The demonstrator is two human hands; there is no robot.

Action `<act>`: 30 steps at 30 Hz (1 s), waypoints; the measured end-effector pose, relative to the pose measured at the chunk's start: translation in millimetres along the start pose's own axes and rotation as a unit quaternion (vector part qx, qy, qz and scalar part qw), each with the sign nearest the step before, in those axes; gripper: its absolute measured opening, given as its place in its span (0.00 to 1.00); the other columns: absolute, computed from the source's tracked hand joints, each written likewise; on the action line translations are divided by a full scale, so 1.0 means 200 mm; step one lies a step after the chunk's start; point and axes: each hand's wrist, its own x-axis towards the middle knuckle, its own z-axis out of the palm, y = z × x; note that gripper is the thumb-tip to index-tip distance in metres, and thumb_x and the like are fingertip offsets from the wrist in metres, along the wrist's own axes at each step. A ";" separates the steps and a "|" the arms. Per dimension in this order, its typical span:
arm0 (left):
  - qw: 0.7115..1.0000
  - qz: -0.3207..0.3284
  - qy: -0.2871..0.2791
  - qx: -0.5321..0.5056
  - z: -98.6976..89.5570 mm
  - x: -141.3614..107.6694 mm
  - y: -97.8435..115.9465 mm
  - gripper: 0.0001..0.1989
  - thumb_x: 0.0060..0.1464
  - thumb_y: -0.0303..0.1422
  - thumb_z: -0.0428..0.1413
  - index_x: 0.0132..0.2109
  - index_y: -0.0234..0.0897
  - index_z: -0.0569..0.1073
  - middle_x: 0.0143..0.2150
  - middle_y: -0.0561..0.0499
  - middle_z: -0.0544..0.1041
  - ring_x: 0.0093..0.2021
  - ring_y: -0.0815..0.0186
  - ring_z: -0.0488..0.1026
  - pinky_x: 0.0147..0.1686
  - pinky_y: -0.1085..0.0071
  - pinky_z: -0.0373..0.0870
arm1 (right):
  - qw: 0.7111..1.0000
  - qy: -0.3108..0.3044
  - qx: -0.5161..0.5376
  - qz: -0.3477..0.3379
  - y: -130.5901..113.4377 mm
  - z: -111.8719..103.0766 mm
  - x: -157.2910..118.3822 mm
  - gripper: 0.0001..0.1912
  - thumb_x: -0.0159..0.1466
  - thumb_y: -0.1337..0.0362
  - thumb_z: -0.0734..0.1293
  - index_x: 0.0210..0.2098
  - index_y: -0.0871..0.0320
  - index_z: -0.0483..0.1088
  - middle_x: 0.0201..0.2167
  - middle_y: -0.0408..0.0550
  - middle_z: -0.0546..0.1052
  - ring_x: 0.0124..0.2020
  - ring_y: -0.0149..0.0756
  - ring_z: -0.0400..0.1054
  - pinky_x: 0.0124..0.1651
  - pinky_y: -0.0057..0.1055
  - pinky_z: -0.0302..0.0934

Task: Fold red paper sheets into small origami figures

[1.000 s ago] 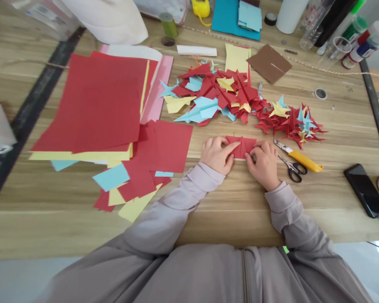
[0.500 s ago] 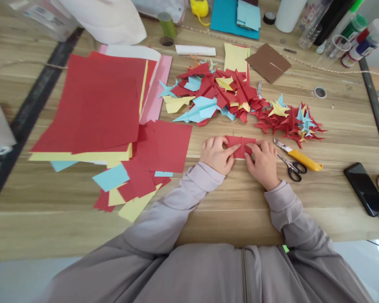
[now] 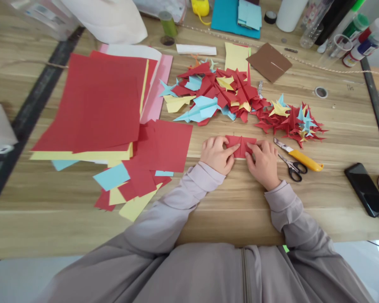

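A small folded red sheet of paper (image 3: 241, 147) lies flat on the wooden table, creased upright down its middle. My left hand (image 3: 217, 154) presses its left part, index finger stretched to the crease and the other fingers curled. On the right part rests my right hand (image 3: 263, 162), thumb and index finger pinching at the paper. Just right of that hand lie black-handled scissors (image 3: 293, 169) and a yellow utility knife (image 3: 300, 156). Beyond the sheet, folded paper planes (image 3: 211, 90) in red, blue and yellow form a heap, with smaller pointed folded pieces (image 3: 292, 120) to its right.
Large red sheets (image 3: 104, 101) are stacked at the left, with loose coloured scraps (image 3: 112, 176) in front. A phone (image 3: 365, 189) lies at the right. Along the back are a brown square (image 3: 270, 62), a blue pad (image 3: 222, 19) and several bottles (image 3: 355, 27).
Hardly anything differs. Both hands stay on the red paper in the same pose; the whole view has shifted very slightly.
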 end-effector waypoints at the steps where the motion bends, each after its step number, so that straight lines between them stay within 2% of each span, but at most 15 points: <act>1: 1.000 -0.001 -0.002 -0.001 0.00 0.00 0.00 0.19 0.51 0.33 0.51 0.51 0.49 0.72 0.45 0.43 0.66 0.45 0.53 0.59 0.43 0.53 0.57 | 1.000 -0.001 0.000 0.001 0.00 0.00 0.00 0.17 0.62 0.58 0.59 0.48 0.55 0.68 0.43 0.54 0.67 0.42 0.46 0.57 0.42 0.40 0.50; 8: 1.000 -0.003 -0.007 -0.003 -0.01 0.00 0.00 0.19 0.51 0.32 0.51 0.51 0.49 0.73 0.45 0.44 0.66 0.45 0.54 0.59 0.43 0.54 0.58 | 1.000 -0.007 -0.007 -0.015 0.00 -0.01 0.00 0.17 0.63 0.59 0.58 0.50 0.48 0.68 0.42 0.52 0.66 0.42 0.45 0.57 0.42 0.40 0.49; 19: 1.000 -0.003 -0.016 -0.014 -0.01 0.00 -0.01 0.20 0.50 0.29 0.51 0.51 0.50 0.73 0.47 0.45 0.67 0.46 0.54 0.59 0.45 0.54 0.58 | 1.000 -0.005 -0.006 -0.008 -0.01 -0.01 0.00 0.17 0.64 0.60 0.58 0.50 0.49 0.69 0.42 0.52 0.65 0.42 0.45 0.56 0.42 0.40 0.50; 26: 0.999 0.007 0.002 -0.035 -0.01 0.00 -0.02 0.17 0.51 0.31 0.51 0.47 0.47 0.76 0.45 0.44 0.68 0.45 0.55 0.61 0.43 0.54 0.59 | 1.000 -0.007 -0.006 -0.005 -0.01 -0.01 0.00 0.17 0.64 0.60 0.57 0.51 0.49 0.68 0.42 0.52 0.65 0.42 0.45 0.56 0.42 0.40 0.51; 30: 0.999 0.014 0.015 -0.047 -0.02 0.00 -0.02 0.13 0.53 0.33 0.51 0.41 0.44 0.78 0.45 0.44 0.69 0.45 0.55 0.61 0.43 0.55 0.59 | 1.000 -0.003 -0.004 -0.005 -0.01 -0.01 0.00 0.17 0.64 0.60 0.57 0.51 0.48 0.68 0.42 0.52 0.65 0.42 0.45 0.56 0.41 0.40 0.51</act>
